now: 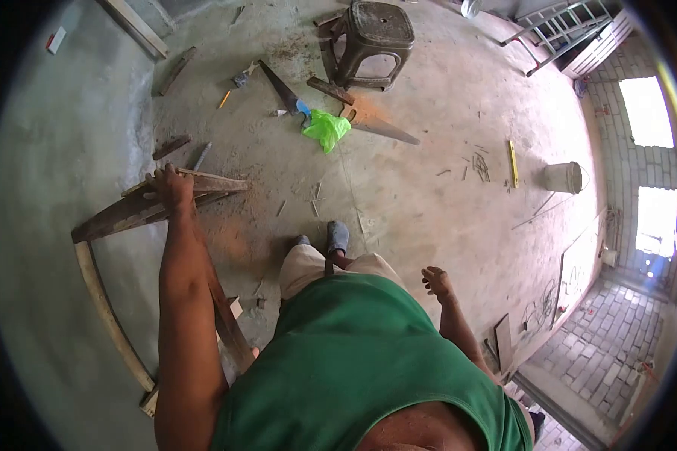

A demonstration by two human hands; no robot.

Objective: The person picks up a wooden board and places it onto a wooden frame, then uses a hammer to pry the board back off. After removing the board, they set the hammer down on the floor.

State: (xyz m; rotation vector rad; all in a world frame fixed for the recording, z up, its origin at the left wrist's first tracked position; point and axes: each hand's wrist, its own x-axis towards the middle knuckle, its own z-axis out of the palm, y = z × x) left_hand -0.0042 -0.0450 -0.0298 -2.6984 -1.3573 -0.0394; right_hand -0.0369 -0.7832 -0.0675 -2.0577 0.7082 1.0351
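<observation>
My left hand [172, 188] is closed over the upper edge of a wooden frame [128, 213], which leans at the wall on the left. Long boards of this frame run down past my left forearm, which hides part of them. At my right side, my right hand [437, 283] hangs in the air with loosely curled fingers apart and nothing in them. A short wood piece [172, 146] lies on the floor just beyond my left hand.
Ahead lie a handsaw [387, 131], a second handsaw [280, 86] and a green plastic bag [326, 131], near a dark stool [376, 41]. To the right are a yellow spirit level [513, 164], a bucket [563, 178] and a ladder [564, 34]. Several loose nails [480, 167] are scattered about.
</observation>
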